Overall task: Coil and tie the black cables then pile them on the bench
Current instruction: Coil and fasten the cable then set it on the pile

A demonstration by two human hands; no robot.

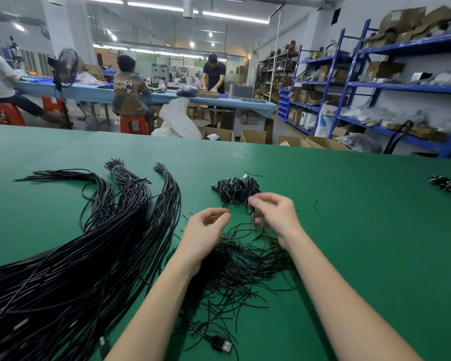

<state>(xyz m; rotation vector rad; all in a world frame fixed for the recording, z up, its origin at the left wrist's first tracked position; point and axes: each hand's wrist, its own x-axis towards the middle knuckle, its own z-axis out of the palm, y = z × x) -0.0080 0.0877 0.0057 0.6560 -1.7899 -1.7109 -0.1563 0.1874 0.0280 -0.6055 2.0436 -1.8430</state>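
Between cables: both hands hover over the green counter (349, 230), just short of the pile of tied coils (236, 190).

The left hand (206, 230) is loosely curled and seems to hold nothing; the right hand (274, 214) is blurred, its fingers (255, 200) bunched as if pinching a thin tie, though I cannot tell. Loose ties (242, 267) lie under the wrists, and the uncoiled black cables (94, 256) fan out to the left. The next move likely calls for drawing one cable free to coil.

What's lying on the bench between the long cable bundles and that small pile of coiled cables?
Only bare green bench between the long bundles and the coiled pile, seen from the head camera.
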